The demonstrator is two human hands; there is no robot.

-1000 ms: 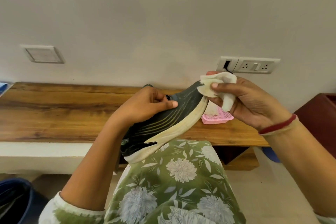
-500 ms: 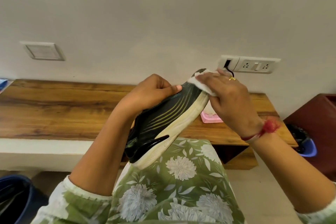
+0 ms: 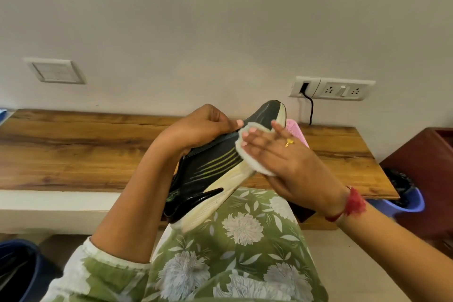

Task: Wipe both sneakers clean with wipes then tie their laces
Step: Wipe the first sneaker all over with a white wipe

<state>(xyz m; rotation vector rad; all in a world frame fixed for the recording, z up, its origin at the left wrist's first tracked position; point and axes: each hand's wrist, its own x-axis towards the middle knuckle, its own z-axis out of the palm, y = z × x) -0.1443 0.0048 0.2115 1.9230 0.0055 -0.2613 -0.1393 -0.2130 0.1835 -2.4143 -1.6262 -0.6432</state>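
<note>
a single view is given, taken from the head, above and behind the grip of the left hand (image 3: 203, 130) on the sneaker (image 3: 210, 169). it is faced forward and down. the grip is seen close, near the frame's middle, with the right hand (image 3: 289, 162) and wipe (image 3: 255, 163) just beside it. beyond the grip a wooden shelf (image 3: 73, 149) and wall (image 3: 196, 32) are taken in; below it, the lap (image 3: 245, 240). lines far from the grip are bowed by the wide lens.

Our left hand (image 3: 203, 130) curls its fingers round the sneaker (image 3: 213, 167), with the arm bent up. Our right hand (image 3: 289, 164) is flat, fingers straight, and presses the wipe (image 3: 257, 167) on the sneaker's side.
</note>
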